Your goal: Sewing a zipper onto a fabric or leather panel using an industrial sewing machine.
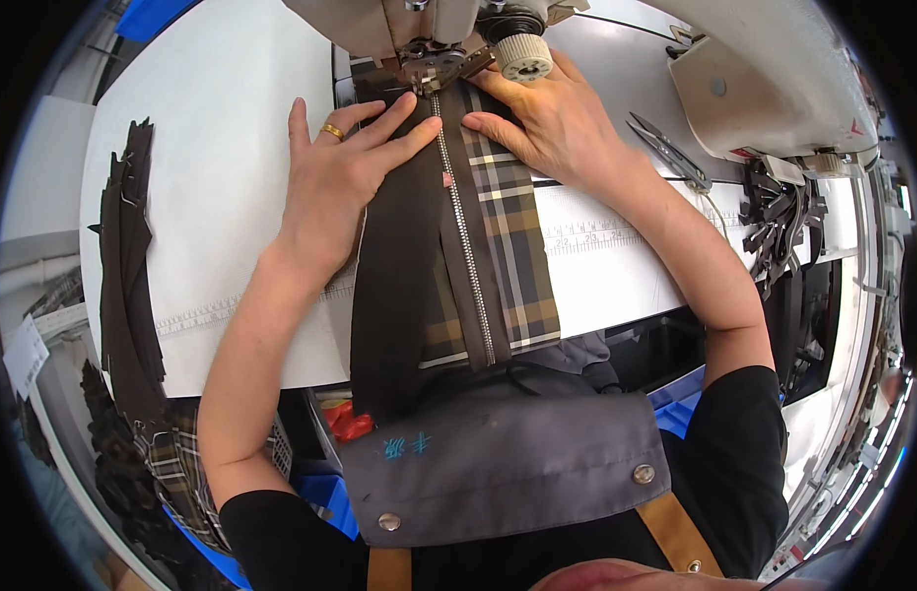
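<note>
A dark brown fabric piece (pixel 394 276) with a silver zipper (pixel 465 236) and a brown plaid panel (pixel 517 246) lies on the white sewing table (pixel 212 197), running under the presser foot (pixel 426 74) of a sewing machine (pixel 774 79). My left hand (pixel 335 182), with a gold ring, lies flat on the brown fabric left of the zipper, fingers spread. Just right of the zipper near the foot, my right hand (pixel 547 123) presses the plaid panel with its fingertips.
A pile of dark brown zipper strips (pixel 123 266) lies at the table's left edge. Thread snips (pixel 670 153) rest right of my right hand, with more dark strips (pixel 779 222) beyond. Blue bins (pixel 325 492) and plaid pieces (pixel 182 463) sit below the table.
</note>
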`<state>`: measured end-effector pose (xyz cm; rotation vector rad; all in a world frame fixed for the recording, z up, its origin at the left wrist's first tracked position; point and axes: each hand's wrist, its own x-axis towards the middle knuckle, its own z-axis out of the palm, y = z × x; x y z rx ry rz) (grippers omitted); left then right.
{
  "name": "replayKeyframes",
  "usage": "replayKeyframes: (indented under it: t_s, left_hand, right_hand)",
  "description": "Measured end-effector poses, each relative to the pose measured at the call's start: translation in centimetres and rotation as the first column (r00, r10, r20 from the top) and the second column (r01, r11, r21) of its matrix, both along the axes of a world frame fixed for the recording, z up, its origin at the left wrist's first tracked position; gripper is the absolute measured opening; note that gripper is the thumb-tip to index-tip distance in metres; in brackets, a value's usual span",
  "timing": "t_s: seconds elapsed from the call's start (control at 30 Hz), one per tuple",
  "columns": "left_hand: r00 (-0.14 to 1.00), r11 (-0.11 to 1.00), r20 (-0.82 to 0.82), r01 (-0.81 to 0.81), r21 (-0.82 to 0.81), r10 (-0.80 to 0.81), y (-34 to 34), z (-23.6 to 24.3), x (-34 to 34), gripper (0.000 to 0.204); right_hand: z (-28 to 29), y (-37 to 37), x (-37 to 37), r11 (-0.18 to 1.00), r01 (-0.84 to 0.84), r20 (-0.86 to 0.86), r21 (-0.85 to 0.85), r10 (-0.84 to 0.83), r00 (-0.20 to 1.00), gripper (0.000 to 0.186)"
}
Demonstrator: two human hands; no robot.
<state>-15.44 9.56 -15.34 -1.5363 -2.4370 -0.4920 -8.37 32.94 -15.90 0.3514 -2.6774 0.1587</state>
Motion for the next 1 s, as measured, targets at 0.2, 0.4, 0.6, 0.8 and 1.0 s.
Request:
replayKeyframes:
  t_s: [0.2,0.4,0.6,0.8,1.0]
  left_hand:
    - [1.000,1.000,0.013,0.000,0.017,0.000,-0.1,-0.1,-0.3,0.044]
    - [1.000,1.000,-0.010,-0.003,0.015,0.003,0.2,-0.2,-0.7,0.043]
    - [0.978,0.979,0.029,0.204,0.012,-0.204,-4.6,1.4,6.7,0.043]
    - [0.993,0.997,0.096,0.072,-0.017,-0.070,-7.4,0.1,13.4,0.045]
    - [0.984,0.996,0.177,-0.013,0.088,-0.003,-7.1,-0.5,13.9,0.039]
  right_hand:
    - [0.0,0.1,0.1,1.000,-0.005,-0.026,-0.029,0.005,1.000,0.044]
    - [0.2,0.7,0.9,0.987,-0.048,-0.057,-0.151,0.040,0.998,0.028]
    - [3.3,-3.9,12.1,0.815,-0.440,0.077,-0.376,0.501,0.862,0.047]
    - [-0.8,-8.0,16.9,0.938,-0.315,0.066,-0.146,0.327,0.943,0.041]
    - [-0.9,-8.1,16.7,0.931,-0.292,0.052,-0.218,0.310,0.949,0.049]
